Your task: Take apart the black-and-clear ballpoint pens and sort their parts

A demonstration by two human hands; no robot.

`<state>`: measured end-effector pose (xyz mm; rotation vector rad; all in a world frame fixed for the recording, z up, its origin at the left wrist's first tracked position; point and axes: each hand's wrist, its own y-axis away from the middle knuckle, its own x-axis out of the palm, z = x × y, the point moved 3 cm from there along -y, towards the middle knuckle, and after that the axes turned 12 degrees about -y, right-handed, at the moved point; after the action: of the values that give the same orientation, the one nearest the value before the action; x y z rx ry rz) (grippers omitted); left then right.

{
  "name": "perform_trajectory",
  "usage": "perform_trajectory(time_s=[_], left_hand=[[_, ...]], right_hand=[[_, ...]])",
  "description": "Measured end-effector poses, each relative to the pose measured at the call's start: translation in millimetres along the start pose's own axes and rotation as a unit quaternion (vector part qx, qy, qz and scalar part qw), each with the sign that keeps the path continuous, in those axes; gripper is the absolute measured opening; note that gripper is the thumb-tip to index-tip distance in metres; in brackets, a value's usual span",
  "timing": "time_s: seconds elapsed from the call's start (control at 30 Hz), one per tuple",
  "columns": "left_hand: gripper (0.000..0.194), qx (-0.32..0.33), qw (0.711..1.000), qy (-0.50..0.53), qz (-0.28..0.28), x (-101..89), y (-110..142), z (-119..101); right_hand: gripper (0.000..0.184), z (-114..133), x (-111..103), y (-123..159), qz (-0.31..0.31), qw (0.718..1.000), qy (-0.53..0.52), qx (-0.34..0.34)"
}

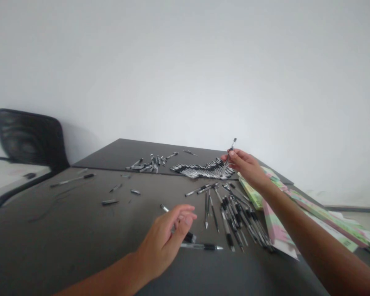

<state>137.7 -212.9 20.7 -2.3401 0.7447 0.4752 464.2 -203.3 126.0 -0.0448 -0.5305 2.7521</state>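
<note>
My right hand is raised over the far part of the table, its thumb and fingers pinched on a gel pen that it holds tilted, dark end up. Just beneath it lies a neat row of black-and-clear pens, side by side. Nearer me, my left hand hovers with curved fingers and thumb a little apart, seemingly holding nothing. Partly hidden behind that hand is a pen with a dark grip. Another pen lies close to the thumb.
Loose pens are heaped right of centre. Small pen parts cluster farther back, and several pieces lie scattered leftward. Green and pink boxes line the right side of the dark table. A black chair stands left.
</note>
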Motion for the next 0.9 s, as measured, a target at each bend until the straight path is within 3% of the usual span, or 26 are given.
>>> perform_trajectory(time_s=[0.23, 0.4, 0.6, 0.9], left_hand=[[0.037, -0.007, 0.998, -0.059, 0.022, 1.4, -1, 0], [0.036, -0.005, 0.996, -0.083, 0.026, -0.5, -3, -1], [0.030, 0.016, 0.995, -0.101, 0.018, -0.3, -5, -4], [0.024, 0.050, 0.989, -0.140, 0.007, -1.3, -6, -6]], right_hand=[[0.047, 7, 9, 36, 0.030, 0.997, 0.069, -0.010], [0.045, 13, 17, 59, 0.057, 0.997, 0.047, -0.029], [0.099, 26, 25, 93, 0.107, 0.992, 0.035, -0.063], [0.073, 59, 49, 131, 0.133, 0.985, 0.073, -0.078]])
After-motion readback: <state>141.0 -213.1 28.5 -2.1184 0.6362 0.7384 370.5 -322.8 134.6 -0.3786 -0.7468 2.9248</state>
